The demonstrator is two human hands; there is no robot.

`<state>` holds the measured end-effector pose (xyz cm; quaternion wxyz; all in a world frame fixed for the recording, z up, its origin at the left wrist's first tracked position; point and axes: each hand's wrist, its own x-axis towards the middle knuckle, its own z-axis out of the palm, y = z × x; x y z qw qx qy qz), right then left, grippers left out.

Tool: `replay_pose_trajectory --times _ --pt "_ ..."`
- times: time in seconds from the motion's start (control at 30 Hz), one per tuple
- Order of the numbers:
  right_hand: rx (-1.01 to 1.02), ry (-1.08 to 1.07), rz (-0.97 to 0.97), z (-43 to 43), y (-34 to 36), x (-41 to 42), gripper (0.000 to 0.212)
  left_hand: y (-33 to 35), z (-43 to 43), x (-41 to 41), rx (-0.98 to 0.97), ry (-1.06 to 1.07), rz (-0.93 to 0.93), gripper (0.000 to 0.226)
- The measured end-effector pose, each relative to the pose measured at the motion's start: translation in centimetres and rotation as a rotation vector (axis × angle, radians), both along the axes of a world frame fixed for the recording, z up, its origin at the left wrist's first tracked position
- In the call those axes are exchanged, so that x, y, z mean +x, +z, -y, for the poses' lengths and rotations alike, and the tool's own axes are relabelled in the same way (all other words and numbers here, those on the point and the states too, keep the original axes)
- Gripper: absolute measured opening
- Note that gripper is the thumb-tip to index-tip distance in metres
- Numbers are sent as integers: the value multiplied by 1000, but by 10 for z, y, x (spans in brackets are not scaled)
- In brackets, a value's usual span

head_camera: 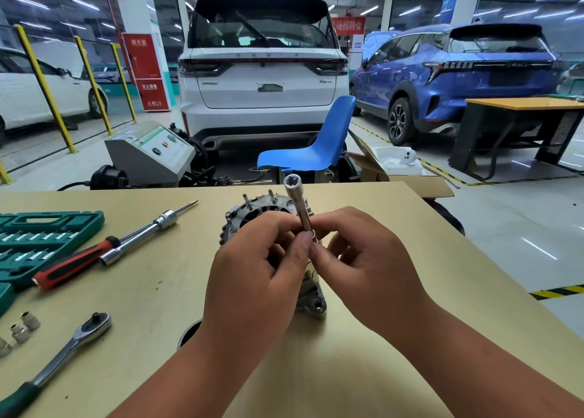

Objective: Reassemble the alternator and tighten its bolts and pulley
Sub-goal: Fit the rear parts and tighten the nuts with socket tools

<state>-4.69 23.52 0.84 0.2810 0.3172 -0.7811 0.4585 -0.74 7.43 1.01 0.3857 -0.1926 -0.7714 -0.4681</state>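
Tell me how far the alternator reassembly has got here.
Looks done: the grey metal alternator stands on the tan wooden table as one body, studs sticking up. In hand: left hand and right hand pinch a long silver socket above it. Remaining: the chrome ratchet with green grip lies unused, so tightening seems ahead; the pulley is hidden.

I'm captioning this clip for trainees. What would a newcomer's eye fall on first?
At the centre, the left hand and right hand pinch a long socket, nearly upright, in front of the alternator on the table. A white car fills the background, and a ratchet lies lower left.
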Motion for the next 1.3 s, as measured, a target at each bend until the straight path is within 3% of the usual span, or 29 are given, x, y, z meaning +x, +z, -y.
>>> replay_pose_trajectory --times 0.7,1.3 --pt "-10 -37 12 0 0 0 11 -1 1 -1 -5 19 -3 11" --pt "-15 4 -7 -1 0 0 19 -3 1 -1 31 -11 13 8"
